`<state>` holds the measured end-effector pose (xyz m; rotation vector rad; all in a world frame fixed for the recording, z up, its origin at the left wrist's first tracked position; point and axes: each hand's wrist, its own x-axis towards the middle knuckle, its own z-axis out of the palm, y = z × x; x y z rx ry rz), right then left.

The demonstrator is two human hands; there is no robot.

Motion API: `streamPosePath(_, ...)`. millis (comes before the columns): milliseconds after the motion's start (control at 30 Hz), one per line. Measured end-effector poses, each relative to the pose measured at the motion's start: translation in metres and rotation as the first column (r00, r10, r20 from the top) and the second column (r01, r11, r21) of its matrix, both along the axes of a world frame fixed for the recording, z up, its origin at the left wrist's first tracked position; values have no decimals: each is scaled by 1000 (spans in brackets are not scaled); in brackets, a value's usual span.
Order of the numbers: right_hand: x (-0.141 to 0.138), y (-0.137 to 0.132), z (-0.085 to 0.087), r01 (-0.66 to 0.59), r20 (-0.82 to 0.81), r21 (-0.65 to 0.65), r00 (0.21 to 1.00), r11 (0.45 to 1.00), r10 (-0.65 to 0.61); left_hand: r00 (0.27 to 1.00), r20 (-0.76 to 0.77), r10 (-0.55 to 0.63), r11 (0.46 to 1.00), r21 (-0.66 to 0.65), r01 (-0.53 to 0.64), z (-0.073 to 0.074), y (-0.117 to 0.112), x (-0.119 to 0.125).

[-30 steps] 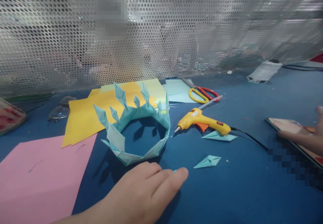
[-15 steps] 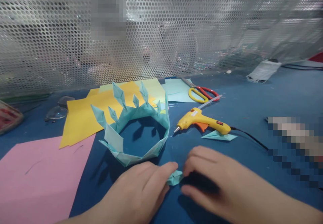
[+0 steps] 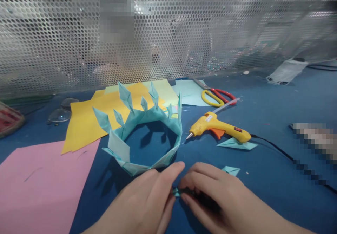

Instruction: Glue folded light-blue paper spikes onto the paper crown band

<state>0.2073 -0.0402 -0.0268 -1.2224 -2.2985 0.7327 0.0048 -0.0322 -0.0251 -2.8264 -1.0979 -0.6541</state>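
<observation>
Both my hands meet at the bottom centre on a small folded teal paper piece [image 3: 176, 192], mostly hidden between the fingertips. My left hand [image 3: 147, 202] pinches it from the left and my right hand [image 3: 213, 195] from the right. Just beyond them stands a teal paper crown [image 3: 142, 135] with several pointed spikes, open in the middle. Another small teal folded piece [image 3: 231, 170] lies on the blue table [image 3: 263, 184] right of my right hand. A third [image 3: 237, 144] lies under the yellow glue gun [image 3: 218, 128].
Pink paper [image 3: 39, 184] lies front left, yellow sheets [image 3: 86, 121] behind the crown, and pale blue paper [image 3: 188, 91] beside red-and-yellow scissors [image 3: 216, 96]. The glue gun's black cable [image 3: 276, 148] runs right. Glasses [image 3: 61, 111] lie far left. A perforated metal screen [image 3: 184, 26] closes the back.
My right hand came in from the right and closed with my left hand on the small teal piece. The fingers are now tighter together, hiding most of it.
</observation>
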Motion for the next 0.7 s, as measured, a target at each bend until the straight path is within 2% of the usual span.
streamPosePath(133,1,0,0,11,-8,0,1000,1000,-11,1000,-30,1,1000,-15,-1,0,1,2)
streamPosePath(300,-1,2,-4,-7,24,32,1000,999,6,998,-51,-46,993,110,51,-5,1,0)
streamPosePath(433,-1,3,-9,-1,45,51,999,999,-1,993,-68,-93,987,124,101,-9,0,-2)
streamPosePath(567,1,1,-12,-23,80,54,997,998,18,994,-70,-84,986,141,93,-5,1,0)
streamPosePath(700,2,0,-6,-48,157,50,987,998,40,991,-88,-98,979,168,112,1,-2,1)
